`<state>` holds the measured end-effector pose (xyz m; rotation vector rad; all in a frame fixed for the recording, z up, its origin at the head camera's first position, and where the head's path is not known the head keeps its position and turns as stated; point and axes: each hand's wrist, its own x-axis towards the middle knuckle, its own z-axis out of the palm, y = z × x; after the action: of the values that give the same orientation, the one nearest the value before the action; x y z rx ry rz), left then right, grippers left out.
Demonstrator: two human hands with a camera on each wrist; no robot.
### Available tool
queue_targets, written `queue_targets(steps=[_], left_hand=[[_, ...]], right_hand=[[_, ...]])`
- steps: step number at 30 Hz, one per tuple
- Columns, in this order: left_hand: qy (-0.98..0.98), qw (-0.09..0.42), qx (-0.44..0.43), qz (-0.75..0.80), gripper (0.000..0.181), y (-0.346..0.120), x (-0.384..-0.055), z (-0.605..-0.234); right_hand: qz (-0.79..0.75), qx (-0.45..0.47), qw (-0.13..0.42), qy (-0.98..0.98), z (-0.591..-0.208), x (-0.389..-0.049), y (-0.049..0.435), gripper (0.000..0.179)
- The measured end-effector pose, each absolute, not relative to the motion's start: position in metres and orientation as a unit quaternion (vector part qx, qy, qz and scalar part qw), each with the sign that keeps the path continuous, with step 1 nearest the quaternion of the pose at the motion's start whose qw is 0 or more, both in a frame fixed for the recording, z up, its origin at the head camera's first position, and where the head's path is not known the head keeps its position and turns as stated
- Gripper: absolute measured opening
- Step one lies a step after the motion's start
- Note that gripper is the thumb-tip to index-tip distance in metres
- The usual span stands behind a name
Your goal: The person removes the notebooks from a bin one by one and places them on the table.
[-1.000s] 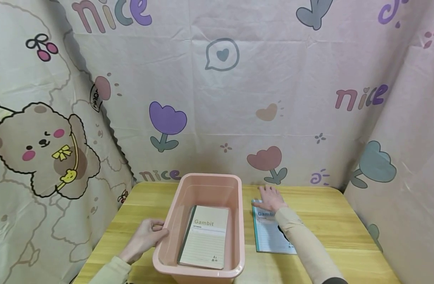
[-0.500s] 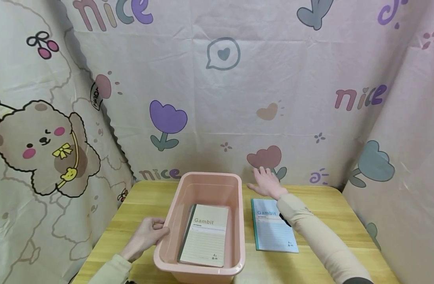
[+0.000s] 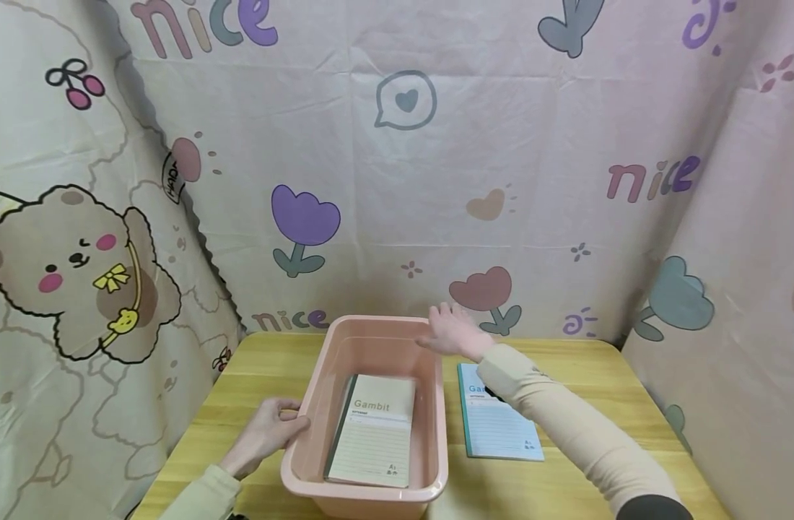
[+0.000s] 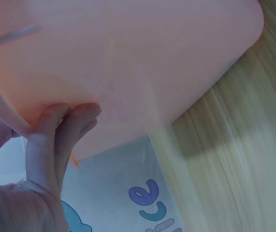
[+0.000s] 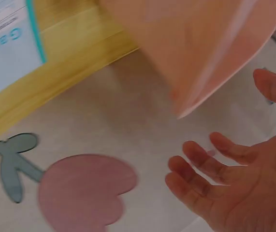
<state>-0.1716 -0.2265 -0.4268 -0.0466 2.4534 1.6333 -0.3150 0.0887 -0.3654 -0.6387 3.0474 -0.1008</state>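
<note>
A deep pink plastic bin [image 3: 364,492] stands on the table, and a cream notebook [image 3: 374,433] marked Gambit lies flat inside it. My left hand [image 3: 267,435] pinches the bin's left rim, thumb on one side and fingers on the other; the left wrist view shows the fingers [image 4: 63,140] against the bin wall. My right hand [image 3: 457,332] hovers at the bin's far right corner with nothing in it. In the right wrist view its fingers [image 5: 196,154] are spread and apart from the bin. A blue notebook [image 3: 501,433] lies right of the bin, partly covered by my right sleeve.
The wooden table [image 3: 605,404] reaches back to a printed cloth [image 3: 397,180] with flowers and words. A side cloth with a cartoon bear [image 3: 79,274] hangs at the left, and another hangs at the right.
My right hand has lifted off the top of the blue notebook and moved left to the bin's far right corner. The left hand, bin and notebooks have stayed in place.
</note>
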Motion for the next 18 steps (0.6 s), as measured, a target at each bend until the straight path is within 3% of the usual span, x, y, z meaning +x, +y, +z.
queue_targets(steps=[18], left_hand=[[0.832, 0.094, -0.025, 0.545, 0.049, -0.226, -0.170, -0.425]], right_hand=[[-0.041, -0.191, 0.066, 0.979, -0.360, -0.296, 0.015, 0.068]])
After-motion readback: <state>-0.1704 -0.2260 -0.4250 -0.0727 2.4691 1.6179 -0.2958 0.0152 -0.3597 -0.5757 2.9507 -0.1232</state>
